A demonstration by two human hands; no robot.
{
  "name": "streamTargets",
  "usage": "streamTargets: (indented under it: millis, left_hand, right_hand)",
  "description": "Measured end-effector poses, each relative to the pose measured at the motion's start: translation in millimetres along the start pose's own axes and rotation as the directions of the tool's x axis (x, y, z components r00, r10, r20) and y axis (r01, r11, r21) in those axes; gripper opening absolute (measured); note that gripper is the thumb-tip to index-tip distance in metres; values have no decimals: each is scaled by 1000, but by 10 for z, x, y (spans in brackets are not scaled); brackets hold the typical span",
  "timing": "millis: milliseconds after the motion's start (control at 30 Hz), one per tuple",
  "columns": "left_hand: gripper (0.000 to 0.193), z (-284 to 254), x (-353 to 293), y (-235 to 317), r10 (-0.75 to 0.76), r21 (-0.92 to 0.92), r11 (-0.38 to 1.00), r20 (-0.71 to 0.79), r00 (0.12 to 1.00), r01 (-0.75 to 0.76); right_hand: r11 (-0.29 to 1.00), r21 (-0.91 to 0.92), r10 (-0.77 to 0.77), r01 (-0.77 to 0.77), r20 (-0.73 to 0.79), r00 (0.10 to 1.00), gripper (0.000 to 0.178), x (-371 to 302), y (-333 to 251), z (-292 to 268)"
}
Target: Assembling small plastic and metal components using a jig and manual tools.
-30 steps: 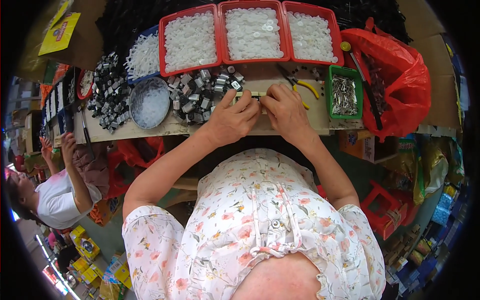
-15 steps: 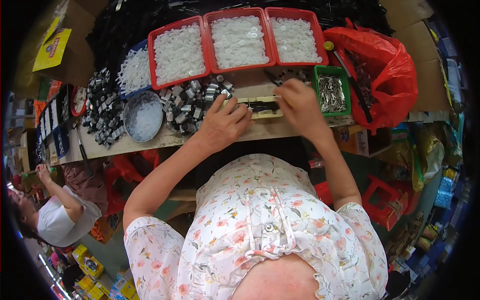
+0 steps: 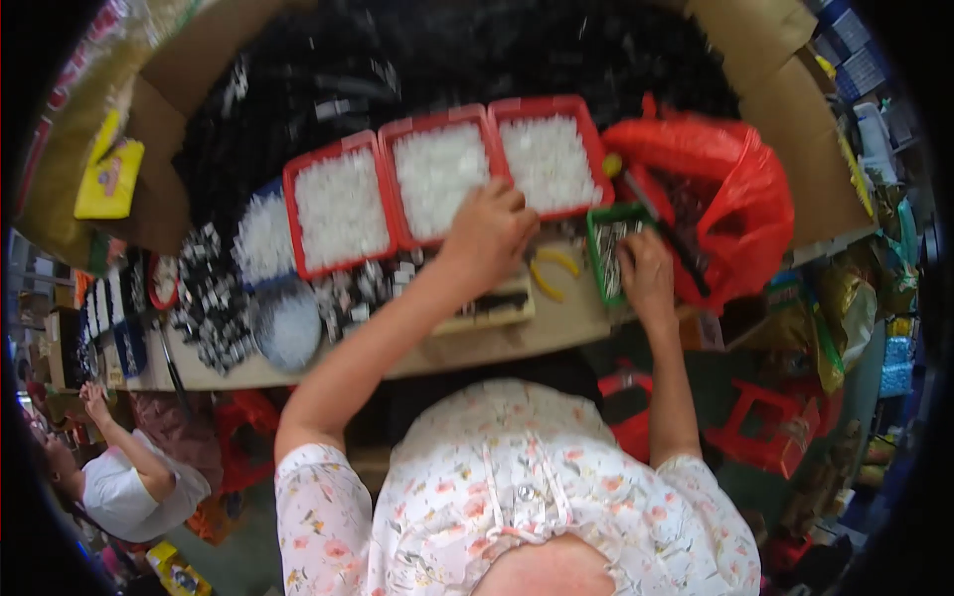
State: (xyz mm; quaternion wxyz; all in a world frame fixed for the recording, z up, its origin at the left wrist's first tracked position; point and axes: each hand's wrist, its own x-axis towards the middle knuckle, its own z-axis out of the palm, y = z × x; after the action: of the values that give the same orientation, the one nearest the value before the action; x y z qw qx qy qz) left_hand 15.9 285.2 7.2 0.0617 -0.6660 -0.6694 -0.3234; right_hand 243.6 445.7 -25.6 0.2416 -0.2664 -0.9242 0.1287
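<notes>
My left hand is over the front edge of the middle red tray, its fingers curled together; motion blur hides what they hold, if anything. My right hand dips into the green tray of small metal pins, fingers bent down among them; whatever is between the fingertips is hidden. Yellow-handled pliers lie on the table between my hands. Below my left hand sits a pale block-shaped holder with dark parts in it, partly covered by my forearm.
Beside the middle tray stand a left red tray and a right red tray, all holding small white pieces. A metal bowl, heaped black-and-silver parts and an open red bag flank them. Another person sits at far left.
My left hand has gone from the holder up to the red trays. My right hand has moved right into the green tray, and the yellow-handled pliers now lie on the table. The view has shifted.
</notes>
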Motion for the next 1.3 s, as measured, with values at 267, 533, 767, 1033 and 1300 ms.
streamTargets:
  millis: [267, 533, 767, 1033, 1300]
  left_hand:
    - [6, 515, 443, -329, -1, 339, 934, 321, 947, -114]
    - [5, 574, 512, -452, 74, 380, 901, 335, 939, -207]
    - [10, 651, 429, -517, 42, 99, 994, 53, 998, -47]
    - [14, 125, 250, 132, -606, -816, 154, 367, 706, 557]
    - [13, 100, -157, 474, -701, -900, 32, 290, 651, 435]
  right_hand:
    - [971, 211, 124, -115, -32, 992, 7, -132, -81, -72]
    - [966, 227, 142, -128, -46, 989, 6, -98, -46, -39]
    - [938, 302, 205, -172, -81, 975, 7, -139, -180, -68]
    - [837, 546, 109, 23, -209, 972, 11, 154, -694, -140]
    - [830, 525, -36, 190, -289, 957, 17, 119, -939, 91]
